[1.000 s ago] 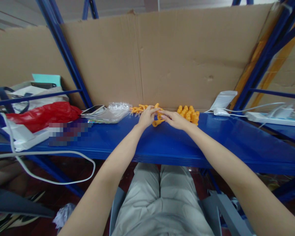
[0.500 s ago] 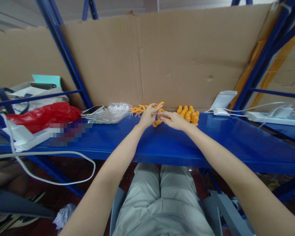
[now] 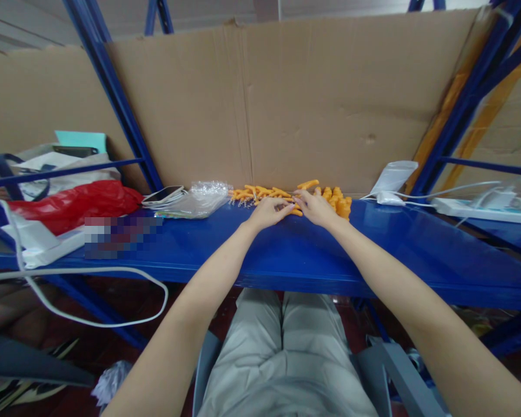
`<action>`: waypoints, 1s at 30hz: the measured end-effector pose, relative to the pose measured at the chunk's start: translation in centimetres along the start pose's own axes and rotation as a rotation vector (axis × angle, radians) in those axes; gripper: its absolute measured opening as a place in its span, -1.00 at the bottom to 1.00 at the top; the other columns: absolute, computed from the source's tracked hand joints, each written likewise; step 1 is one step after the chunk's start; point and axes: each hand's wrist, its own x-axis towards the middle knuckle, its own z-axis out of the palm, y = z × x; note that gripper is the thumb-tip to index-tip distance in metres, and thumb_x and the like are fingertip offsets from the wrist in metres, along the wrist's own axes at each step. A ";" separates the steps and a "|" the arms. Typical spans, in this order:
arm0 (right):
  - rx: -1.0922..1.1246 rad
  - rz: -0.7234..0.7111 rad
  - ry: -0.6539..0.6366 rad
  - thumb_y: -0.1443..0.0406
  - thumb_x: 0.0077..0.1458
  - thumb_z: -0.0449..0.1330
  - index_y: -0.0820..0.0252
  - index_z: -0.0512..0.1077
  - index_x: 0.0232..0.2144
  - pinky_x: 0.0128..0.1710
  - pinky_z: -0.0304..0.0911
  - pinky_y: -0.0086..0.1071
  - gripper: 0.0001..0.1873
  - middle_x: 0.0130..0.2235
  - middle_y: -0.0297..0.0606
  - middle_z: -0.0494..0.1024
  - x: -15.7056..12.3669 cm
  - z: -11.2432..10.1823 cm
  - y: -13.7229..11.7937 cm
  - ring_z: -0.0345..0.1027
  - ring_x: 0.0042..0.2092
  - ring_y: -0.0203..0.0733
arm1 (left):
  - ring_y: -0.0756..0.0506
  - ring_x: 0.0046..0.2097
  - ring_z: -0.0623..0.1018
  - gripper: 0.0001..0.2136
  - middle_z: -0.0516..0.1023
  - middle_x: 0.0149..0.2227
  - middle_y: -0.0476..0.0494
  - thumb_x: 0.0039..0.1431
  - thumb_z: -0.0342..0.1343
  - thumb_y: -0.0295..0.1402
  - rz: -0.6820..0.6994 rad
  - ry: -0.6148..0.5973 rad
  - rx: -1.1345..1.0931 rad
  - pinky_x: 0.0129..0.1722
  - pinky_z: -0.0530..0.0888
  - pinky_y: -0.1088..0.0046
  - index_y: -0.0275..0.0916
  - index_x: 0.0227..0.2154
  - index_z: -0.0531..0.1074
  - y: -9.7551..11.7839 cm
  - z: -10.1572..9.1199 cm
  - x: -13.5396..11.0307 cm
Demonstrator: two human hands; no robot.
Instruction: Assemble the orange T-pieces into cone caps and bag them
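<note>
My left hand (image 3: 268,213) is low over the blue shelf, its thumb and fingers closed around a small orange plastic piece (image 3: 296,212) that pokes out past the fingertips. Close by on the right, my right hand (image 3: 316,208) has its fingers bent together at the same spot, touching the piece; its grip is partly hidden. Just beyond its knuckles shows another orange piece (image 3: 308,185). Behind my left hand lies a row of orange branched pieces (image 3: 254,191) with small metal chains. Standing orange pieces (image 3: 341,204) form a cluster beside my right hand, partly covered by it.
Clear plastic bags (image 3: 204,200) and a phone (image 3: 167,196) lie left of the row. Farther left are a red bag (image 3: 80,202) and a white cable (image 3: 156,313). A white packet (image 3: 393,179) and a power strip (image 3: 486,208) sit right. Cardboard (image 3: 308,104) stands behind.
Both hands have shifted right, the right one now partly covering the cluster. The orange piece that stuck out above my left hand is gone from there; one now shows above my right hand.
</note>
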 end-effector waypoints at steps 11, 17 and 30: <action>0.010 -0.091 -0.058 0.37 0.31 -0.04 0.12 0.36 0.17 0.35 -0.20 0.24 -0.57 0.15 -0.09 0.51 0.0 0.5 0.4 0.39 0.18 -0.02 | 0.08 -0.60 0.44 -0.88 0.56 -0.49 -0.03 0.21 0.18 -0.38 -0.141 -0.163 -0.173 -0.54 0.42 0.56 -0.33 -0.31 0.56 -0.2 0.1 0.1; 0.016 -0.111 -0.080 0.38 0.30 -0.03 0.11 0.37 0.17 0.34 -0.23 0.29 -0.56 0.16 -0.09 0.50 0.0 0.6 0.3 0.32 0.24 0.00 | 0.11 -0.63 0.40 -0.90 0.55 -0.51 -0.02 0.18 0.22 -0.40 -0.222 -0.240 -0.211 -0.59 0.39 0.60 -0.33 -0.35 0.57 0.2 0.1 0.0; 0.043 -0.120 -0.091 0.36 0.30 -0.03 0.01 0.25 0.30 0.33 -0.20 0.32 -0.46 0.26 -0.13 0.40 0.0 0.7 0.4 0.30 0.26 0.04 | 0.06 -0.62 0.41 -0.88 0.49 -0.54 0.02 0.14 0.05 -0.59 -0.180 -0.152 -0.049 -0.50 0.41 0.52 -0.31 -0.42 0.45 0.6 -0.4 0.1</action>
